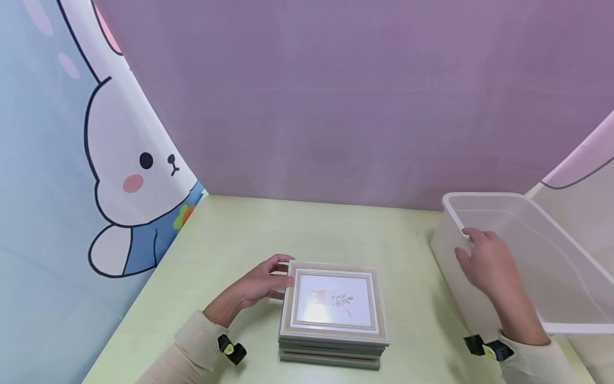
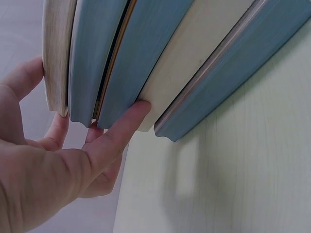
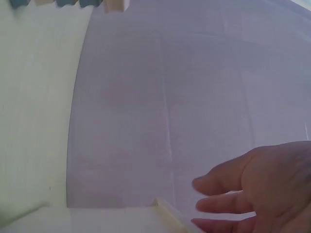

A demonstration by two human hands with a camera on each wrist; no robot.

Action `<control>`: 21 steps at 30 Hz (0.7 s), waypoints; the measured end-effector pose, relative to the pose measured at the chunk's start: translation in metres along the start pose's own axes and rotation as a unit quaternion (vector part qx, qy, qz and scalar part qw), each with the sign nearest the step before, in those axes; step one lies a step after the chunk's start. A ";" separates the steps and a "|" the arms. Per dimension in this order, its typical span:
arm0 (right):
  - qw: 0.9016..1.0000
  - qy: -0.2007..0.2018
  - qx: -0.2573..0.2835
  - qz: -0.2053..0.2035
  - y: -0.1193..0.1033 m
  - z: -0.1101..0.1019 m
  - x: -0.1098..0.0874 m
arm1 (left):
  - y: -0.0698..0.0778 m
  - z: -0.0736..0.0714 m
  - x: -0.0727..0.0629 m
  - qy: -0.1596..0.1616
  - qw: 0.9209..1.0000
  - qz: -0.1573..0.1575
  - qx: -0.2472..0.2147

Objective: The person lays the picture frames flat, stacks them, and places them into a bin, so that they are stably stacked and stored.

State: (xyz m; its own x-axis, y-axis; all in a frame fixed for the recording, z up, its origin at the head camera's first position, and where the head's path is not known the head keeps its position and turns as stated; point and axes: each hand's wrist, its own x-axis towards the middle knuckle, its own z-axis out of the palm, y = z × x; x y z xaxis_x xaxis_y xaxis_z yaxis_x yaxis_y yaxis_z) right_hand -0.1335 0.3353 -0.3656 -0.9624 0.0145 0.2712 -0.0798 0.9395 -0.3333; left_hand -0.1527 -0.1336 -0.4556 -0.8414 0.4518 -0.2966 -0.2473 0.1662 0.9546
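Observation:
A stack of picture frames (image 1: pixel 336 336) stands on the table, the top one beige with a flower print under glass. The left wrist view shows their beige and blue edges (image 2: pixel 131 63), slightly uneven, with the lowest blue frame offset from the rest. My left hand (image 1: pixel 263 282) touches the left side of the stack near its far corner, fingers spread along the frame edges. Over the left rim of a white plastic bin (image 1: pixel 453 277) hovers my right hand (image 1: pixel 491 264). Its fingers are loosely extended and hold nothing; the right wrist view has them apart from the rim.
The bin stands at the right of the pale green table (image 1: pixel 230 224), and its visible inside wall is bare. A purple cloth wall (image 1: pixel 336 106) rises behind the table. On the left hangs a blue sheet with a rabbit print (image 1: pixel 129 138).

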 end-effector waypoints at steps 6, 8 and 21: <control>0.999 -0.019 -0.036 0.029 0.007 -0.004 -0.004 | -0.001 -0.001 0.001 0.000 1.000 0.001 0.001; 0.998 -0.018 -0.045 0.030 0.008 -0.005 -0.004 | -0.002 -0.001 0.001 0.001 1.000 0.001 0.002; 0.997 -0.033 -0.060 0.037 0.011 -0.007 -0.003 | -0.003 0.000 0.002 0.001 1.000 0.003 0.003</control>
State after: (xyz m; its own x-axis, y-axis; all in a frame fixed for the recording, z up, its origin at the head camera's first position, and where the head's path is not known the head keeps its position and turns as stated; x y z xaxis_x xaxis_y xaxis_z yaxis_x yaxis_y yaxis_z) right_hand -0.1298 0.3479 -0.3633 -0.9797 0.0673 0.1890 0.0205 0.9707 -0.2394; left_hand -0.1535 -0.1337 -0.4586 -0.8441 0.4502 -0.2913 -0.2398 0.1689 0.9560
